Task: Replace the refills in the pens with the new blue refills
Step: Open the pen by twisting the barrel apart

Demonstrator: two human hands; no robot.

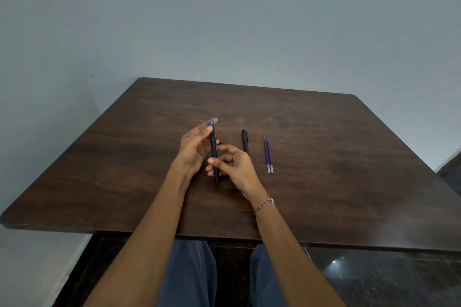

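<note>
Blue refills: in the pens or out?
Out. Both blue refills lie side by side on the table, right of the lying pen.

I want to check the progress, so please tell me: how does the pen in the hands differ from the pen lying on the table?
The held pen is lifted between the left hand and the right hand; the lying pen rests untouched on the table. The held pen shows a blue end on top; the lying pen's far end is black. Both have slim black bodies.
</note>
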